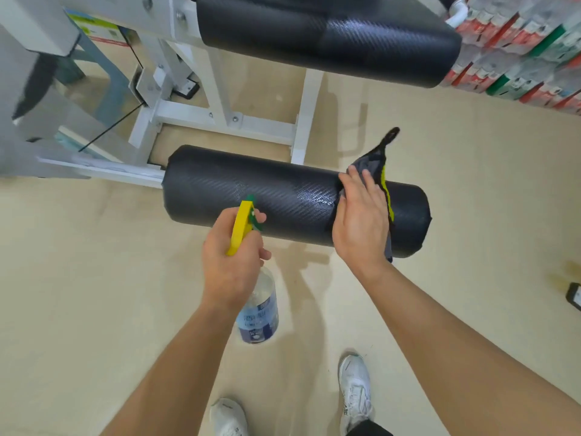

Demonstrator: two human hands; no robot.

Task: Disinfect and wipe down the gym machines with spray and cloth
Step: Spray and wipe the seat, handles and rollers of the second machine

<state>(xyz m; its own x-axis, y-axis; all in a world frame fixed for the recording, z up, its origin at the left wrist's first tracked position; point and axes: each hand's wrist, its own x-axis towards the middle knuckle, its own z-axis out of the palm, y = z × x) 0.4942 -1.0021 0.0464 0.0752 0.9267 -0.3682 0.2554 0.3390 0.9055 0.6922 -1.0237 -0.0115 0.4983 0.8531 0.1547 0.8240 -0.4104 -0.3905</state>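
Note:
A black roller pad (pixel 251 196) of a white-framed gym machine lies across the middle of the view, with a wet sheen near its centre. My left hand (pixel 231 262) grips a clear spray bottle (pixel 259 313) with a yellow and green trigger head, nozzle close to the pad. My right hand (pixel 361 221) presses a grey cloth (pixel 375 166) with a yellow-green edge flat against the right part of the pad, fingers straight. Most of the cloth is hidden under the palm.
A second, larger black pad (pixel 330 36) sits above at the top. The machine's white frame (pixel 220 121) stands behind on the beige floor. Stacked packaged goods (pixel 534 51) fill the upper right. A small dark object (pixel 573 295) lies at the right edge. My white shoes (pixel 355 391) are below.

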